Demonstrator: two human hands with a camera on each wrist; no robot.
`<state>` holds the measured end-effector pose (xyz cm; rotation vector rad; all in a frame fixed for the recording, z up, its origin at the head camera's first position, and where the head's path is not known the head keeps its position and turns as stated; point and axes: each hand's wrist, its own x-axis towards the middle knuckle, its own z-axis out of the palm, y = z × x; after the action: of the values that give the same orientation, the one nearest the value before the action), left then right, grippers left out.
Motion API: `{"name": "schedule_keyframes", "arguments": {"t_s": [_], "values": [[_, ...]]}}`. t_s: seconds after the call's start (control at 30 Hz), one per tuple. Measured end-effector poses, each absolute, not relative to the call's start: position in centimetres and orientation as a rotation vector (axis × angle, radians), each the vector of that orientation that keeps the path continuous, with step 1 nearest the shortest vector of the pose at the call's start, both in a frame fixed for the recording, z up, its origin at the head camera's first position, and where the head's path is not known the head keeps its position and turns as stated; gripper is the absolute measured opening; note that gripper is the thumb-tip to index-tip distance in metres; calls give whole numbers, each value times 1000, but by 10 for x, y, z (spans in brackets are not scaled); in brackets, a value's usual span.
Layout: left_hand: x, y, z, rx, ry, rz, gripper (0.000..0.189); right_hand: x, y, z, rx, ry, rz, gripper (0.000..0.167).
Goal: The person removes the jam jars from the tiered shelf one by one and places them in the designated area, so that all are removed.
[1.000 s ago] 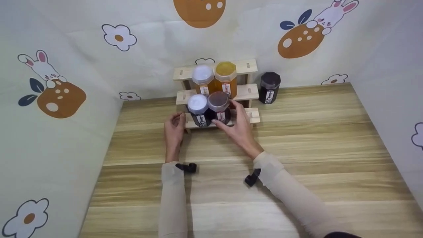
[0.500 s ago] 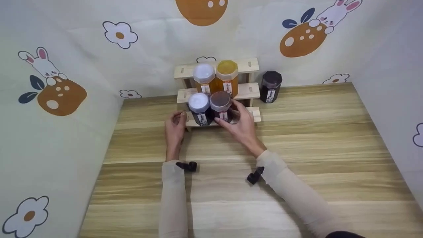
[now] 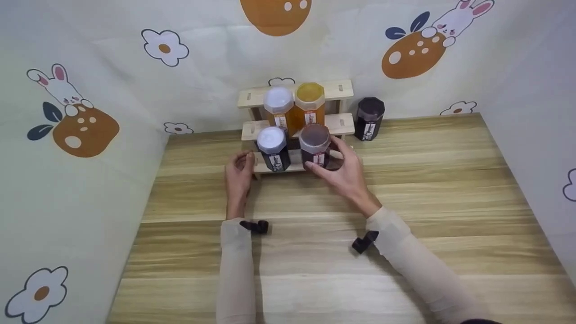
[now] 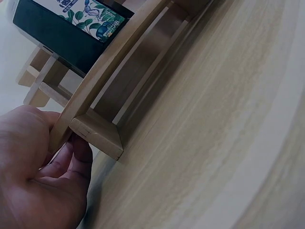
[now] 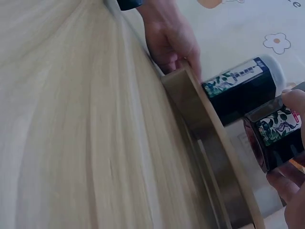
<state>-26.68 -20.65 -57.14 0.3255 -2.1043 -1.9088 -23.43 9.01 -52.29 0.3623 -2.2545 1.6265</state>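
My right hand (image 3: 348, 173) grips a dark jar (image 3: 315, 146) with a translucent lid, thumb on the near side and fingers round the far side. In the right wrist view the jar's base (image 5: 257, 145) appears slightly off the lowest shelf. My left hand (image 3: 238, 175) pinches the left end of the lowest step of a three-tier wooden display rack (image 3: 249, 130); its fingers curl under the board (image 4: 97, 83) in the left wrist view. Left of the held jar, a dark jar with a white lid (image 3: 274, 148) stands upright on that step.
On the middle step stand an amber jar with a white lid (image 3: 278, 108) and an amber jar with a yellowish lid (image 3: 310, 105). Another dark jar (image 3: 370, 119) stands on the wooden table (image 3: 427, 189), right of the rack. A patterned cloth wall (image 3: 216, 58) rises behind.
My right hand has moved right with the dark jar, opening a gap between it and the white-lidded dark jar. The left hand stays at the rack's end.
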Motion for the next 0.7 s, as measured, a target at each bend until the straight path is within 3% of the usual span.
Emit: {"name": "schedule_keyframes", "arguments": {"t_s": [0.7], "values": [[-268,-209,-573,300,-2138,-1880,33,-242,168,-524,91,-2161,1747,86]]}}
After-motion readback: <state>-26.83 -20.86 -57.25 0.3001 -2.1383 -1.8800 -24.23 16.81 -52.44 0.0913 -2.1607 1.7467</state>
